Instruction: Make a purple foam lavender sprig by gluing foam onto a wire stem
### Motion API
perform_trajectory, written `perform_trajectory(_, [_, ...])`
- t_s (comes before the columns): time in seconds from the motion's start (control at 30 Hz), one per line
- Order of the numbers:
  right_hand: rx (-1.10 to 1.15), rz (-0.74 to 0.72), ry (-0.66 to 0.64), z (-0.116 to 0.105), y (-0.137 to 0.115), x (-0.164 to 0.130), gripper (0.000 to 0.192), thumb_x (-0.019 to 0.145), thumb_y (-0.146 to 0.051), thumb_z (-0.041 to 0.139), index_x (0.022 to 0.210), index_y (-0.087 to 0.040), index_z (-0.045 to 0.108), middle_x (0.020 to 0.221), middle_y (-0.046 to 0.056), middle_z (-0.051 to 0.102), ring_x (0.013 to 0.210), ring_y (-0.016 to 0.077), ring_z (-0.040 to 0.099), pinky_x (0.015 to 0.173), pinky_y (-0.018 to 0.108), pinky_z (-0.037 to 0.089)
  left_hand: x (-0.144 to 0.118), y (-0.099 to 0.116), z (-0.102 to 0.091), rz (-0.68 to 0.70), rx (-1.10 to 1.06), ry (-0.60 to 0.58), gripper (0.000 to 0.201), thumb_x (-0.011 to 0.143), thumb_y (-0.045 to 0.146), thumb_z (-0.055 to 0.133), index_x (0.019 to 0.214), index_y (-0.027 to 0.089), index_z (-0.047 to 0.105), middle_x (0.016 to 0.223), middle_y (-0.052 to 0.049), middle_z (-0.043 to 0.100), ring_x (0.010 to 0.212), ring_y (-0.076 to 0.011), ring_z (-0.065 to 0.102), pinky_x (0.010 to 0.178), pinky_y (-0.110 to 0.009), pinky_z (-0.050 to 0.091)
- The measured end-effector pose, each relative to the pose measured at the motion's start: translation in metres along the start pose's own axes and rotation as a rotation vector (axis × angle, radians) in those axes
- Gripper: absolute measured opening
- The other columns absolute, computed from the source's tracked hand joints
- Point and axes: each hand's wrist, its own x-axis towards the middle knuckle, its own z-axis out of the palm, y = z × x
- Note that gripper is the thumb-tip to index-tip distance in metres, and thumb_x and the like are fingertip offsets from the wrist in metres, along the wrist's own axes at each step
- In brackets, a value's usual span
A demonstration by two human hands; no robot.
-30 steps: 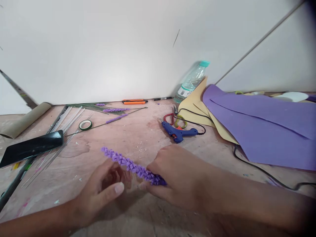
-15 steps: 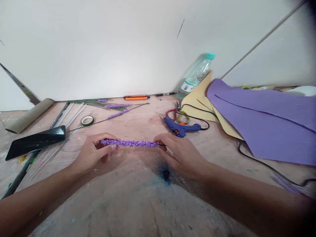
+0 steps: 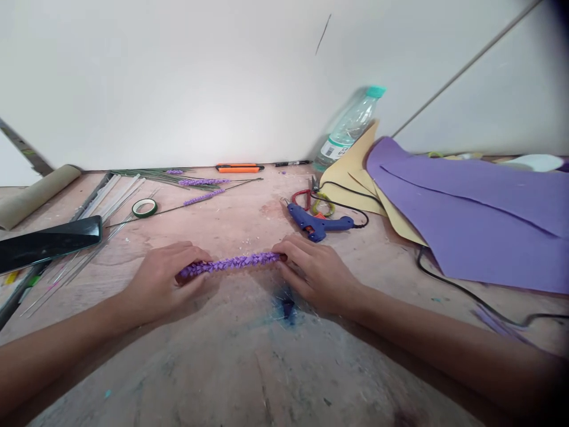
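Observation:
A purple foam flower spike [image 3: 231, 263] lies level just above the worn wooden tabletop [image 3: 249, 362], stretched between both hands. My left hand [image 3: 164, 280] grips its left end, fingers curled over it. My right hand [image 3: 313, 271] pinches the right end, where the stem is hidden under my fingers. A blue glue gun [image 3: 316, 225] lies just beyond my right hand, its black cord trailing to the right.
Finished purple spikes on green wires [image 3: 202, 188], a roll of green tape [image 3: 144, 207], thin wires and a black phone [image 3: 47, 243] lie at left. Purple foam sheets [image 3: 480, 213], tan sheets, a water bottle [image 3: 349, 127], scissors and orange cutters [image 3: 240, 168] sit at the back and right.
The spike went from tilted and held by my right hand alone to level, with my left hand now closed on its left end. Both hands moved away from me.

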Motion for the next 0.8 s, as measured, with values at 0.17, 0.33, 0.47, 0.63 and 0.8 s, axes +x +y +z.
perform_trajectory(0.17, [0.059, -0.008, 0.026, -0.0006, 0.0001, -0.0024, 0.011, 0.097, -0.017, 0.053, 0.107, -0.016, 0.057, 0.093, 0.008, 0.067, 0.085, 0.0221, 0.063, 0.074, 0.032, 0.049, 0.0015, 0.0017, -0.0023, -0.086, -0.028, -0.076, 0.026, 0.104, 0.030, 0.049, 0.095, 0.019, 0.070, 0.080, 0.000, 0.071, 0.070, -0.0143, 0.061, 0.066, -0.025, 0.040])
perform_trajectory(0.33, [0.083, -0.041, 0.069, -0.0018, -0.0003, -0.0004, 0.007, 0.098, -0.015, 0.052, 0.103, -0.017, 0.057, 0.089, 0.006, 0.065, 0.081, 0.0198, 0.061, 0.070, 0.029, 0.048, 0.0033, 0.0037, -0.0070, -0.237, -0.115, -0.114, 0.044, 0.108, 0.035, 0.037, 0.071, 0.018, 0.056, 0.064, 0.003, 0.055, 0.061, -0.0131, 0.052, 0.061, -0.027, 0.036])
perform_trajectory(0.47, [0.098, -0.046, 0.074, -0.0018, 0.0016, 0.0009, 0.006, 0.099, -0.015, 0.051, 0.100, -0.017, 0.057, 0.084, 0.005, 0.064, 0.077, 0.0184, 0.059, 0.067, 0.028, 0.045, 0.0012, 0.0039, -0.0086, -0.311, -0.201, -0.082, 0.030, 0.106, 0.037, 0.041, 0.101, 0.021, 0.065, 0.081, 0.003, 0.066, 0.074, -0.0149, 0.059, 0.070, -0.027, 0.040])
perform_trajectory(0.63, [0.117, -0.012, 0.061, -0.0025, 0.0024, -0.0011, 0.008, 0.098, -0.014, 0.053, 0.104, -0.016, 0.057, 0.086, 0.005, 0.066, 0.076, 0.0179, 0.060, 0.066, 0.027, 0.045, -0.0020, 0.0022, -0.0072, -0.360, -0.274, -0.071, 0.020, 0.102, 0.038, 0.051, 0.101, 0.022, 0.061, 0.077, 0.004, 0.062, 0.068, -0.0138, 0.054, 0.061, -0.025, 0.038])
perform_trajectory(0.8, [0.099, -0.031, 0.061, -0.0026, 0.0023, 0.0004, 0.010, 0.098, -0.013, 0.051, 0.104, -0.017, 0.059, 0.083, 0.004, 0.067, 0.074, 0.0178, 0.058, 0.065, 0.027, 0.044, -0.0008, 0.0023, -0.0066, -0.349, -0.278, -0.085, 0.037, 0.106, 0.038, 0.043, 0.079, 0.020, 0.060, 0.058, 0.006, 0.048, 0.054, -0.0117, 0.046, 0.056, -0.026, 0.033])
